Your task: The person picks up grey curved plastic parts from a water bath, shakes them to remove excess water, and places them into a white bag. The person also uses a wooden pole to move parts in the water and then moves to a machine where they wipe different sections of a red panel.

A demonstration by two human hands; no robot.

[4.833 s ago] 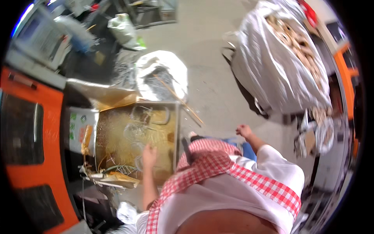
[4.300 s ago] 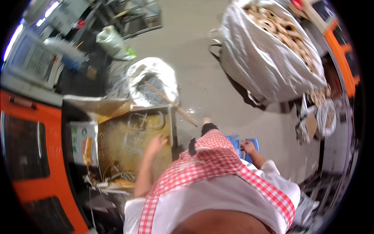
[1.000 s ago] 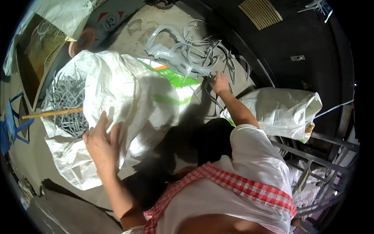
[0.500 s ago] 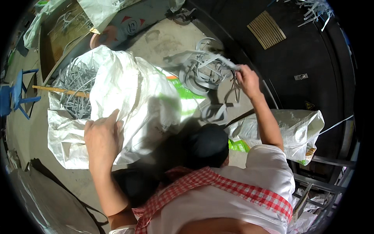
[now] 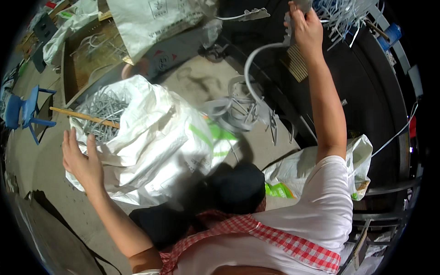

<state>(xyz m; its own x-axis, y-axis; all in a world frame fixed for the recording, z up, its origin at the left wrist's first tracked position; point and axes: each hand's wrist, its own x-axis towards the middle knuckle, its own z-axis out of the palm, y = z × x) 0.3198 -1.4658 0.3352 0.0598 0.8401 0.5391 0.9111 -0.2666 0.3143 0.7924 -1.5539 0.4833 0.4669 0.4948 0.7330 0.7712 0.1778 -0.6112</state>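
A white woven sack [image 5: 172, 137] lies on the floor in front of me, its mouth turned to the left. Thin grey strips [image 5: 104, 109] fill the opening, and a wooden stick [image 5: 85, 114] pokes out of them. My left hand [image 5: 83, 162] rests at the sack's lower left edge, fingers spread and gripping nothing. High at the upper right, my right hand [image 5: 308, 34] is closed around one end of some grey plastic strips [image 5: 251, 62], which trail in a loop down to a tangled grey heap [image 5: 236, 112] beyond the sack.
Another white sack [image 5: 293, 169] lies by my right knee, beside a black machine [image 5: 362, 87]. More pale strips [image 5: 346, 18] hang over that machine's far end. A blue stool [image 5: 30, 112] stands at the left. A wooden-bottomed tray [image 5: 91, 66] sits beyond the sack.
My right hand has risen up and away from the heap, drawing grey strips out with it. My left hand has slid left along the sack and its fingers have spread.
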